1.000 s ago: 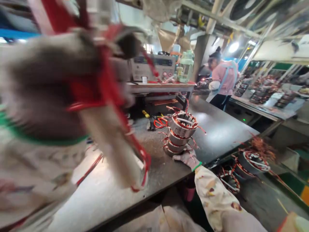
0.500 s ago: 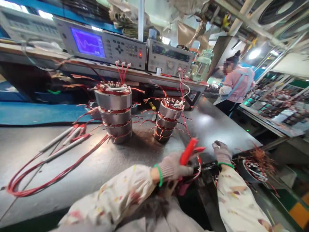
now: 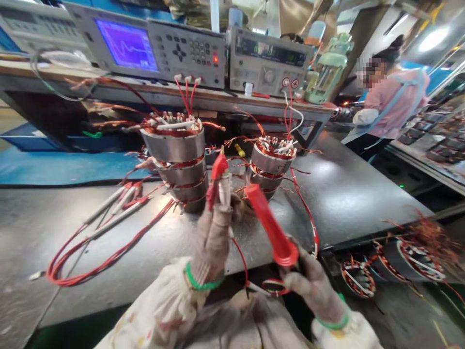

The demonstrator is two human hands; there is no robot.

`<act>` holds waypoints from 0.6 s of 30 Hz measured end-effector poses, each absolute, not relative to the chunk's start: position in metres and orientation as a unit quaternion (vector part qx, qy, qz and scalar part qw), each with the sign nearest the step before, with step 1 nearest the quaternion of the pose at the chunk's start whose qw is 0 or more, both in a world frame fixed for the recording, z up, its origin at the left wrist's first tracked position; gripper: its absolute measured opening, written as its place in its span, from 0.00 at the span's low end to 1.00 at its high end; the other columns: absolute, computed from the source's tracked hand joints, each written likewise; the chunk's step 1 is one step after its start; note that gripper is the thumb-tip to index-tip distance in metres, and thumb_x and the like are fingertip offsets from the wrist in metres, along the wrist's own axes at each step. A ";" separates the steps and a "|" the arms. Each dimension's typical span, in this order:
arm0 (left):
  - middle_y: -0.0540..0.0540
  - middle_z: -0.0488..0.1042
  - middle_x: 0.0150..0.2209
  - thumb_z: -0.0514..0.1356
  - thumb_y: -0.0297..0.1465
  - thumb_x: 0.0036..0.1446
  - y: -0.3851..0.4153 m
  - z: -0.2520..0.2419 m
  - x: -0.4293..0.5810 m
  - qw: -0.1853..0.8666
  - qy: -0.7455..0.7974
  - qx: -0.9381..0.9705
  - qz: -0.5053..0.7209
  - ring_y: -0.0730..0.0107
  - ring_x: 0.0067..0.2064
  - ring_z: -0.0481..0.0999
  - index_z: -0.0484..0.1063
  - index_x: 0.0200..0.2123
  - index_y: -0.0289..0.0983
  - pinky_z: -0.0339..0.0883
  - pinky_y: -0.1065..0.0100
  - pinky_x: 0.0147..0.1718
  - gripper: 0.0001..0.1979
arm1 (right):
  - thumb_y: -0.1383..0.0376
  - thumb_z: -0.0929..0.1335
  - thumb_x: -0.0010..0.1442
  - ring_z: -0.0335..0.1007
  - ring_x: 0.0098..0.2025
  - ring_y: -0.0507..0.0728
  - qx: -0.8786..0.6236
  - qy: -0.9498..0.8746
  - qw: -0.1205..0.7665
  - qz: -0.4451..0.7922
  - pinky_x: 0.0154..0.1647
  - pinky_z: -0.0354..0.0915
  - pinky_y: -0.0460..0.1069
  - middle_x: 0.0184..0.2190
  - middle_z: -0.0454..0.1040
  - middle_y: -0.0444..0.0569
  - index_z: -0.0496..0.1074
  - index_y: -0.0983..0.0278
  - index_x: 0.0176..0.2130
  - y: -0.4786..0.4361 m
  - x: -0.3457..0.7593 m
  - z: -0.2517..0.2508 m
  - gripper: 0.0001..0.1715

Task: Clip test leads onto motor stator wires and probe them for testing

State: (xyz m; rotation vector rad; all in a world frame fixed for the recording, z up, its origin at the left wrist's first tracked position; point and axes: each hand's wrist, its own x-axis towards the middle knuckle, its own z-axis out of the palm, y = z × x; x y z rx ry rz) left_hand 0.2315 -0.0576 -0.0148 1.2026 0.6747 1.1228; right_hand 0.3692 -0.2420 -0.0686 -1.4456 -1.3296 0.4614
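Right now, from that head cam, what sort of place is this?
Probably an electric motor factory, at a stator test station. Wound stators with red leads stand on the grey workbench, a bench instrument with a waveform screen sits on the shelf behind them, and more wound stators sit low at right.

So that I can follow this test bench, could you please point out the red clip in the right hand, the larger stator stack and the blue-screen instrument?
Red clip (image 3: 271,225): head view, on its red sleeve.
Larger stator stack (image 3: 172,148): head view, on the top stator's steel side.
Blue-screen instrument (image 3: 127,46): head view, on the screen.
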 end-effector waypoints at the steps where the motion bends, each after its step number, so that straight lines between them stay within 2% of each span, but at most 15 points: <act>1: 0.45 0.80 0.39 0.59 0.49 0.61 -0.044 -0.013 0.226 0.585 0.291 0.571 0.498 0.66 0.36 0.78 0.77 0.51 0.39 0.75 0.66 0.38 0.24 | 0.56 0.64 0.70 0.82 0.44 0.59 -0.624 -0.543 0.526 0.201 0.39 0.80 0.48 0.56 0.78 0.50 0.52 0.50 0.72 -0.254 0.379 -0.066 0.36; 3: 0.44 0.82 0.42 0.62 0.42 0.60 -0.021 -0.009 0.219 0.501 0.268 0.671 0.476 0.61 0.41 0.80 0.77 0.53 0.40 0.76 0.63 0.45 0.21 | 0.59 0.63 0.71 0.80 0.51 0.60 -0.666 -0.543 0.493 0.133 0.42 0.80 0.49 0.61 0.74 0.49 0.49 0.48 0.73 -0.276 0.397 -0.062 0.36; 6: 0.44 0.81 0.51 0.63 0.35 0.59 -0.005 -0.008 0.217 0.433 0.221 0.767 0.419 0.55 0.53 0.79 0.78 0.54 0.41 0.72 0.59 0.56 0.19 | 0.66 0.65 0.68 0.64 0.66 0.62 -0.708 -0.567 0.419 -0.035 0.59 0.72 0.53 0.69 0.61 0.44 0.48 0.48 0.73 -0.292 0.412 -0.061 0.42; 8: 0.44 0.81 0.52 0.62 0.33 0.60 -0.006 -0.011 0.217 0.431 0.196 0.778 0.412 0.55 0.54 0.79 0.79 0.52 0.40 0.74 0.59 0.55 0.17 | 0.69 0.66 0.66 0.61 0.68 0.61 -0.714 -0.578 0.385 -0.089 0.64 0.67 0.54 0.70 0.58 0.43 0.49 0.50 0.73 -0.294 0.416 -0.063 0.43; 11: 0.42 0.81 0.52 0.60 0.32 0.64 -0.011 -0.015 0.217 0.426 0.191 0.766 0.442 0.56 0.52 0.81 0.79 0.51 0.39 0.76 0.59 0.52 0.15 | 0.70 0.65 0.66 0.61 0.68 0.60 -0.708 -0.592 0.373 -0.100 0.66 0.63 0.54 0.70 0.58 0.43 0.50 0.52 0.73 -0.291 0.419 -0.066 0.42; 15: 0.42 0.79 0.54 0.58 0.33 0.65 0.005 -0.006 0.227 0.335 0.253 0.766 0.487 0.57 0.56 0.78 0.75 0.58 0.37 0.70 0.58 0.59 0.19 | 0.69 0.67 0.65 0.60 0.69 0.58 -0.707 -0.571 0.398 -0.123 0.67 0.63 0.52 0.70 0.58 0.42 0.50 0.54 0.73 -0.275 0.427 -0.058 0.43; 18: 0.42 0.81 0.52 0.57 0.33 0.66 0.019 0.003 0.243 0.308 0.289 0.764 0.487 0.60 0.53 0.80 0.73 0.60 0.36 0.71 0.62 0.57 0.21 | 0.68 0.68 0.65 0.61 0.68 0.59 -0.713 -0.544 0.429 -0.108 0.67 0.61 0.53 0.69 0.62 0.42 0.53 0.52 0.72 -0.261 0.433 -0.053 0.42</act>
